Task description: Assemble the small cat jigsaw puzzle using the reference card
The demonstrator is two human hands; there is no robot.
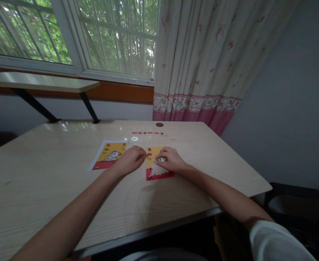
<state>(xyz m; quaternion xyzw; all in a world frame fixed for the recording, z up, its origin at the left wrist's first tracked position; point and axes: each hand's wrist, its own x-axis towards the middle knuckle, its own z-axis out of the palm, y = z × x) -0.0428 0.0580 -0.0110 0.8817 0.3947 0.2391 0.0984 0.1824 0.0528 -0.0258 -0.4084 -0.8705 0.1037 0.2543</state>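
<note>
A partly assembled jigsaw puzzle [150, 174] lies on the table, yellow above and red below, with a pale gap in its lower middle. At its left edge is my left hand [133, 158], fingers closed and tips touching the border; whether they hold anything is hidden. My right hand [172, 161] reaches over the right side of the puzzle. Its thumb and fingers pinch a small whitish puzzle piece [154, 162] above the gap. Left of my left hand lies a printed picture [102, 165] of a white animal on yellow and red, partly covered by that hand.
Behind the puzzle, several loose red pieces [145, 132] form a row, with a few pale and yellow ones [173, 139] to the right. A round grommet [159, 124] sits near the table's [202, 141] back edge. A raised shelf [45, 81] stands at the back left, beside a curtain [197, 72].
</note>
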